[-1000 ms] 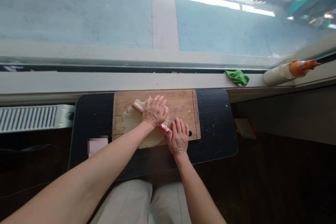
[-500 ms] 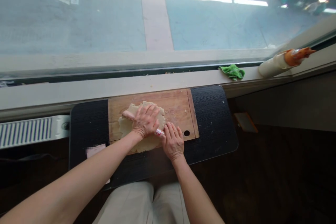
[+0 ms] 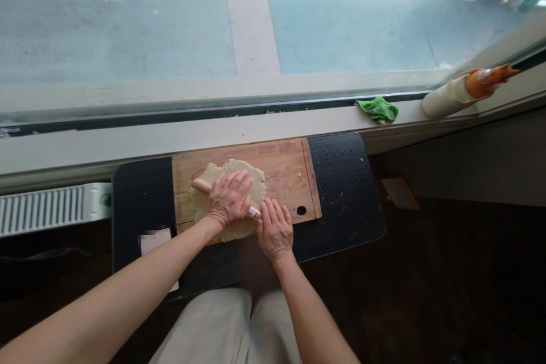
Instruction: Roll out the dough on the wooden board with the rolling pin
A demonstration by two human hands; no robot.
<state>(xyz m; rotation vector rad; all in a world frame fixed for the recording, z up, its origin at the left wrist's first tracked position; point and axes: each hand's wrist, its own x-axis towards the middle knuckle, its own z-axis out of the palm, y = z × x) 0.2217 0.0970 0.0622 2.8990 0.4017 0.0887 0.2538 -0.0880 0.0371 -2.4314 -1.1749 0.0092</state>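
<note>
A rolling pin with a printed mark near its right end lies slantwise over a flattened sheet of dough with ragged edges. My left hand presses down on the middle of the pin, its fingers reaching over it toward the window. At the pin's lower right end is my right hand, its fingers close together and bent over that end. Beneath the dough is a wooden cutting board, which has a dark round hole near its right corner.
The board rests on a small black table against a white windowsill. A green cloth and a pale bottle-like container with an orange top sit on the sill. A pinkish packet lies at the table's left; a radiator stands beyond.
Both hands and the rolling pin have shifted slightly to the left over the dough. The whole view has also moved a little, and both hands stay on the pin.
</note>
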